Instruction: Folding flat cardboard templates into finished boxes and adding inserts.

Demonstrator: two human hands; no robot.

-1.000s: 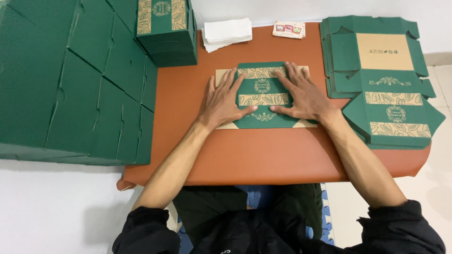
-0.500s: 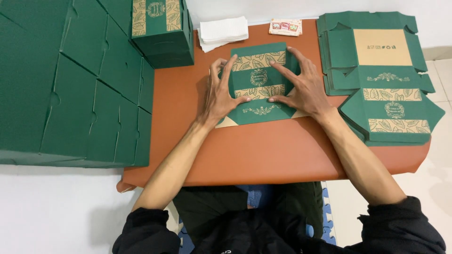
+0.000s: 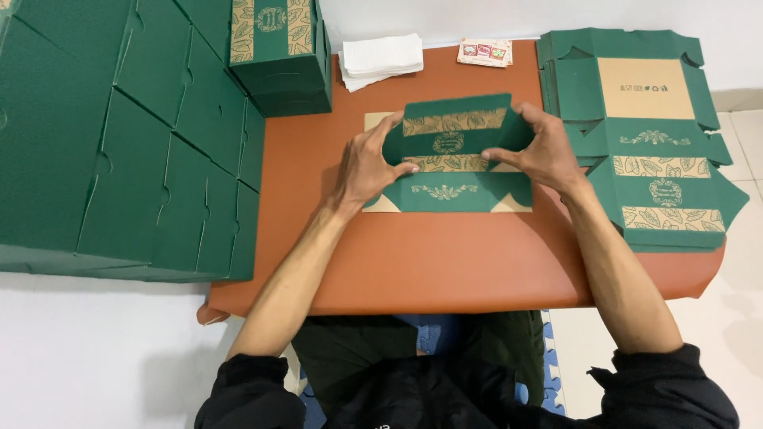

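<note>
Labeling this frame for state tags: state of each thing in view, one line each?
box blank in hand: partly folded, rear panel raised, front flap flat on table
left hand: gripping the blank's left edge
right hand: gripping the blank's right edge
stack of flat blanks: unfolded, lying flat at right
assembled boxes: closed, stacked at left
white napkins: folded, stacked
</note>
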